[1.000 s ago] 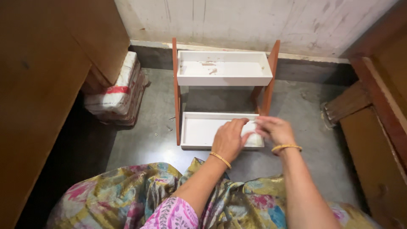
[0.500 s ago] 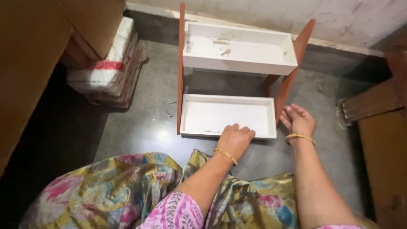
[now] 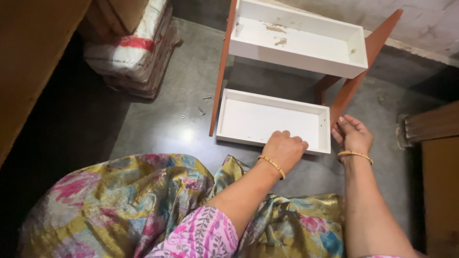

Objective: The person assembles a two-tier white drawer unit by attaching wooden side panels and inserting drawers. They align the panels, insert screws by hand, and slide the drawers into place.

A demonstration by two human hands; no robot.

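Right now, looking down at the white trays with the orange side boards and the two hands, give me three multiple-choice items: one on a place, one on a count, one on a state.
1. Where does the left hand rest?
A. on the front rim of the lower white rectangular tray
B. inside the upper white rectangular tray
C. on the red-and-white sack

2. How many white trays sit between the orange wooden side boards?
A. one
B. two
C. four

3. What is the right hand doing?
A. lying flat on the grey floor
B. lifted well above the upper tray
C. with fingers at the lower tray's right end, by the orange board

Answers: 1 A, the curled fist lies on that rim; 2 B, an upper and a lower one show; 3 C, its fingertips meet that corner.
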